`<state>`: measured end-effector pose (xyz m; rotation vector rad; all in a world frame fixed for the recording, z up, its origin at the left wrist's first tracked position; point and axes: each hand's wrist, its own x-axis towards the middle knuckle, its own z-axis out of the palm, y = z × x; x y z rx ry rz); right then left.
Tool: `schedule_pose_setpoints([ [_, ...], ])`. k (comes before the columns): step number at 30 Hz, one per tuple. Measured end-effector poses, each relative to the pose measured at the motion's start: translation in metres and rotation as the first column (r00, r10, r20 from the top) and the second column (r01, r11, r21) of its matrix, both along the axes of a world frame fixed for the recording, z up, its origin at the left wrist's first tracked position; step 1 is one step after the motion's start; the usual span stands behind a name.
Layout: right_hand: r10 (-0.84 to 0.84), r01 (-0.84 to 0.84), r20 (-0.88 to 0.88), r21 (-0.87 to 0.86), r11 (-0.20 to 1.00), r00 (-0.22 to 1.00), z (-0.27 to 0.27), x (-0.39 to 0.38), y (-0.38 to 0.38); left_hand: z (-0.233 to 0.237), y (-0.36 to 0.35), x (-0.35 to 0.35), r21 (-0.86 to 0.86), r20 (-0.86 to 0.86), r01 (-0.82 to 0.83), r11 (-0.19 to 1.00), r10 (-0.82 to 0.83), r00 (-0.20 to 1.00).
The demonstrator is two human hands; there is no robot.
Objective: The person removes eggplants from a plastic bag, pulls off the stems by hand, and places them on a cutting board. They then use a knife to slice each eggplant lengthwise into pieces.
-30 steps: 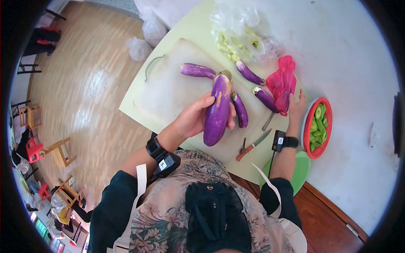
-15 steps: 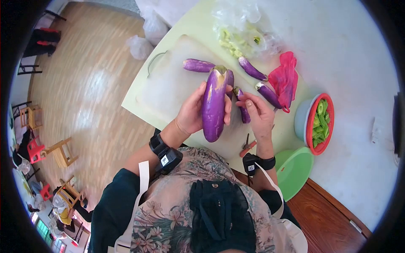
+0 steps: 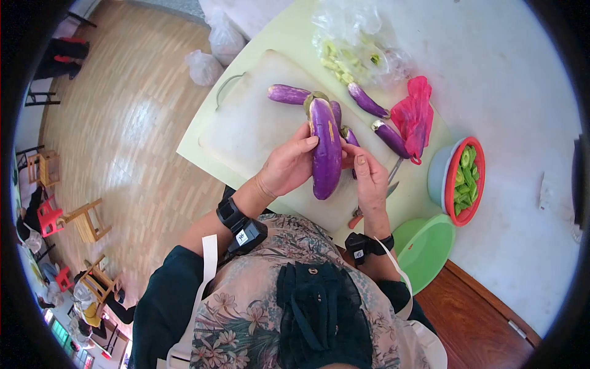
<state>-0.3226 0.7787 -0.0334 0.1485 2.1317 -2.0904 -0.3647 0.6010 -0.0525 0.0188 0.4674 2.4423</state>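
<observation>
My left hand [image 3: 290, 161] grips a large purple eggplant [image 3: 327, 150] from its left side, thumb on the front. The eggplant is upright in view, its green cap at the far end, with a tan scar down its skin. My right hand [image 3: 371, 184] has curled fingers against the eggplant's right side; the fingertips are partly hidden. Beneath lies a white cutting board [image 3: 246, 123] with another eggplant [image 3: 287, 94] and more partly covered ones. A metal blade [image 3: 394, 169] and a red handle [image 3: 354, 221] show beside my right hand, partly hidden by it.
Two smaller eggplants [image 3: 367, 101] [image 3: 391, 139] lie beside a pink plastic bag [image 3: 413, 114]. A clear bag [image 3: 350, 31] with pale green pieces is farther back. A red-rimmed basin [image 3: 482, 184] holds cut green vegetables. A green basin [image 3: 424, 258] stands at the near right.
The held eggplant has turned about its length and shifted slightly right. My right hand has come in from beside it to touch its side, and more of the metal blade shows.
</observation>
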Motion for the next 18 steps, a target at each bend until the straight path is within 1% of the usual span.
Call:
schedule_pose_setpoints([
  [3,0.002,-0.001,0.048,-0.023,1.000,0.999,-0.010,0.005,0.000,-0.005,0.002,0.000,0.026,-0.004,0.017,1.000,-0.017,1.000],
  [5,0.004,-0.003,0.017,-0.038,0.999,1.000,-0.012,0.005,-0.013,-0.008,0.006,0.003,-0.139,0.004,-0.073,0.988,0.074,0.997],
  [6,0.020,-0.020,-0.011,-0.058,0.998,1.000,-0.012,0.005,-0.018,-0.011,0.007,0.004,-0.134,0.000,-0.061,0.989,0.062,0.998],
  [7,0.009,-0.010,-0.015,-0.053,0.999,1.000,-0.016,0.005,-0.018,-0.016,0.007,0.005,-0.204,-0.015,-0.056,0.977,0.054,0.998],
  [8,0.076,-0.075,-0.013,0.062,0.995,0.997,-0.022,0.007,-0.016,-0.021,0.007,0.007,-0.274,-0.029,-0.053,0.960,0.047,0.998],
  [9,0.140,-0.138,-0.003,0.175,0.975,0.990,-0.026,0.009,-0.015,-0.026,0.008,0.009,-0.270,-0.033,-0.046,0.962,0.038,0.999],
  [10,0.121,-0.136,0.097,0.161,0.978,0.988,-0.027,0.011,-0.014,-0.030,0.007,0.012,-0.376,-0.123,0.002,0.927,-0.052,0.991],
  [11,0.111,-0.126,0.094,0.166,0.978,0.989,-0.030,0.014,-0.010,-0.033,0.007,0.014,-0.480,-0.202,0.035,0.877,-0.149,0.968],
  [12,0.087,-0.097,0.161,0.053,0.994,0.983,-0.035,0.017,-0.005,-0.022,0.003,0.012,-0.505,-0.228,0.080,0.859,-0.223,0.948],
  [13,0.070,-0.058,0.227,-0.058,0.997,0.971,-0.041,0.020,0.001,-0.024,-0.001,0.011,-0.500,-0.233,0.087,0.861,-0.231,0.945],
  [14,0.036,-0.025,0.227,-0.051,0.998,0.973,-0.051,0.023,0.011,-0.029,-0.006,0.010,-0.641,-0.295,0.060,0.766,-0.318,0.901],
  [15,0.021,-0.012,0.221,-0.040,0.999,0.975,-0.049,0.022,0.023,-0.033,-0.009,0.008,-0.756,-0.343,0.010,0.654,-0.409,0.846],
  [16,-0.067,0.065,0.218,0.015,0.998,0.974,-0.046,0.020,0.036,-0.032,-0.011,0.006,-0.747,-0.353,0.014,0.664,-0.415,0.839],
  [17,-0.153,0.141,0.211,0.068,0.988,0.966,-0.044,0.018,0.051,-0.030,-0.015,0.005,-0.732,-0.253,0.105,0.673,-0.411,0.876],
  [18,-0.272,0.255,0.102,0.158,0.954,0.957,-0.046,0.014,0.067,-0.029,-0.018,0.004,-0.708,-0.146,0.193,0.679,-0.409,0.901],
])
